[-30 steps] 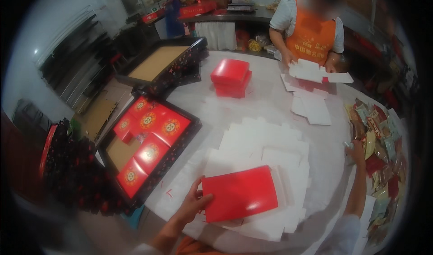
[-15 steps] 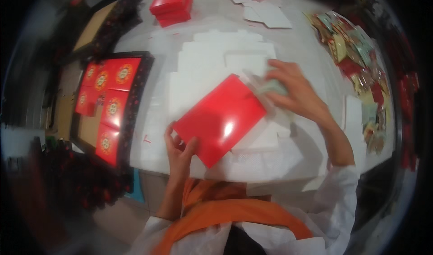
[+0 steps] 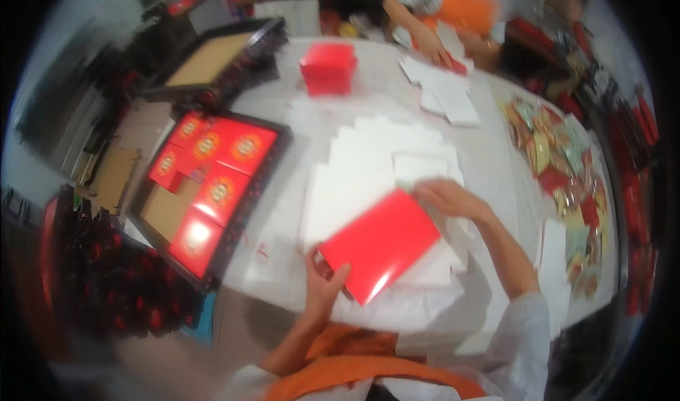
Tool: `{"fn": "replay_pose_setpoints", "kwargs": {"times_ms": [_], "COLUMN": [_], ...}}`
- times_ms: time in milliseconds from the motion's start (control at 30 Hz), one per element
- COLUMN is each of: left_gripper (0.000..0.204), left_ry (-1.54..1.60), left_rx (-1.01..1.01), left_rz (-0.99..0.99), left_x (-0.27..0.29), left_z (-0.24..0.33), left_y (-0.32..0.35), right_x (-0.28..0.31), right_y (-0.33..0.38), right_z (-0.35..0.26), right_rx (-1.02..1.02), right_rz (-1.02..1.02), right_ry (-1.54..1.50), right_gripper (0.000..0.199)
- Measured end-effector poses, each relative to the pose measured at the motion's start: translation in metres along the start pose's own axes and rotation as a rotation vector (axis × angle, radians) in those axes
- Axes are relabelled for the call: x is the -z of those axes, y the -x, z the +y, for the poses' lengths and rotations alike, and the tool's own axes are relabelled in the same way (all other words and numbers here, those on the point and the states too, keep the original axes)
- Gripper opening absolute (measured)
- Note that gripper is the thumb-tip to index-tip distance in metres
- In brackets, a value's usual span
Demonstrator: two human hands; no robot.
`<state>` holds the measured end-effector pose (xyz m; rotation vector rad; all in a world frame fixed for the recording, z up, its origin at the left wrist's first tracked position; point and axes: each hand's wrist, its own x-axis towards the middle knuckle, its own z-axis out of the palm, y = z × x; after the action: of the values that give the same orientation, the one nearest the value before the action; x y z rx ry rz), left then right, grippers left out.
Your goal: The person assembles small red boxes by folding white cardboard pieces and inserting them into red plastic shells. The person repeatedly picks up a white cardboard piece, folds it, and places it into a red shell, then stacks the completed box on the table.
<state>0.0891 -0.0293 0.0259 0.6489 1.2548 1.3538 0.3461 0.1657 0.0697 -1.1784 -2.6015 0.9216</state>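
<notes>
A glossy red carton (image 3: 379,249) is held tilted above a pile of white flat card pieces (image 3: 347,171). My left hand (image 3: 325,287) is closed around its lower left corner, thumb on the top face. At the upper right end of the carton, my right hand (image 3: 452,199) has its fingers closed together. A pale green packet (image 3: 404,185) barely shows by those fingertips, mostly hidden by the carton and the hand.
On the left, a dark-rimmed tray (image 3: 265,181) holds several red boxes with gold emblems. Behind it stands another tray (image 3: 212,57). A red box stack (image 3: 329,68) sits at the back. Assorted packets (image 3: 556,153) lie right. Across the table a co-worker's hand (image 3: 433,45) handles white card.
My view has lifted, bringing the co-worker into sight. My right hand has brought the pale green packet in against the carton's end. The left hand keeps its hold.
</notes>
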Motion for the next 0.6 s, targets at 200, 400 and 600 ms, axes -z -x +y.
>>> {"fn": "replay_pose_setpoints", "kwargs": {"times_ms": [200,400,600], "left_gripper": [0.064,0.064,0.063], "left_ry": [-0.005,0.088,0.012], "left_rx": [-0.007,-0.01,-0.011], "left_rz": [-0.082,-0.085,-0.064], "left_x": [0.001,-0.003,-0.004], "left_z": [0.004,0.007,0.004], "left_y": [0.003,0.005,0.007], "right_x": [0.001,-0.02,-0.03], "right_y": [0.015,0.047,0.048], "right_z": [-0.065,-0.028,-0.035], "right_rx": [-0.382,-0.106,-0.308], "right_rz": [-0.035,0.393,0.36], "right_ry": [-0.666,-0.033,-0.105], "right_gripper": [0.033,0.036,0.035]}}
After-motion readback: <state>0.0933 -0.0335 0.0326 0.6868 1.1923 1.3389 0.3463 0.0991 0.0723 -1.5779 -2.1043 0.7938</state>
